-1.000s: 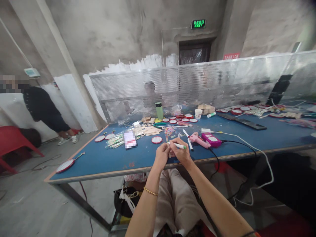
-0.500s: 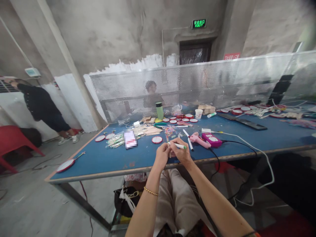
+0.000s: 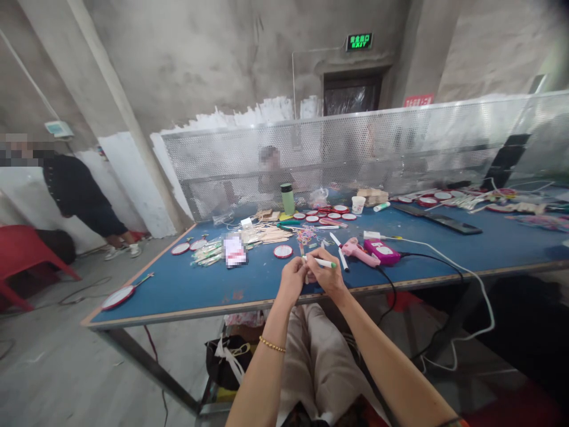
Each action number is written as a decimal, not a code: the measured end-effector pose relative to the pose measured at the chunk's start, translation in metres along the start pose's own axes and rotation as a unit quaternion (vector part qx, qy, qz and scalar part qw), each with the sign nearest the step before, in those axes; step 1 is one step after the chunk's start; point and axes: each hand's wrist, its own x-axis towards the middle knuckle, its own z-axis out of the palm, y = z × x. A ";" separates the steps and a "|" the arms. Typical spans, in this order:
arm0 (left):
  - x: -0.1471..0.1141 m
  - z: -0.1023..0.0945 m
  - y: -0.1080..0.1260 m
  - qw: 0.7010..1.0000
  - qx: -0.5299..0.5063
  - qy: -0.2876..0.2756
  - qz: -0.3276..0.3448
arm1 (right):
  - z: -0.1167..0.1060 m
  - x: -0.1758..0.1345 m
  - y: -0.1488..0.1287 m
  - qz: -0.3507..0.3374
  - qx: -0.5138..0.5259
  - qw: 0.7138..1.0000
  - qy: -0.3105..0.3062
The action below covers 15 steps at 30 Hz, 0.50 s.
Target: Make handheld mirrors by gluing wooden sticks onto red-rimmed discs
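Cannot see the whole of the green-ended white pen (image 3: 324, 263), partly covered by the right hand (image 3: 326, 277); cannot identify the contents of the left hand (image 3: 293, 277), too small and crowded; cannot read the pixelated slab (image 3: 235, 251); can discern only dimly a person (image 3: 276, 171) behind the perforated screen (image 3: 213, 172); cannot separate the tiny colourful bits (image 3: 306, 236); cannot follow the tabletop (image 3: 178, 296) past the right edge, nor the red chair (image 3: 33, 258) past the left.
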 end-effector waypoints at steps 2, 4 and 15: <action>0.000 0.000 0.000 1.000 -0.009 -0.001 -0.005 | 0.000 -0.001 0.000 0.004 0.004 1.000 0.003; -0.001 0.000 -0.001 1.000 -0.019 -0.004 -0.012 | 0.000 -0.002 0.001 0.015 0.013 1.000 0.014; -0.002 0.001 0.002 0.998 -0.058 -0.015 -0.019 | 0.002 -0.003 0.004 0.029 0.038 0.999 0.000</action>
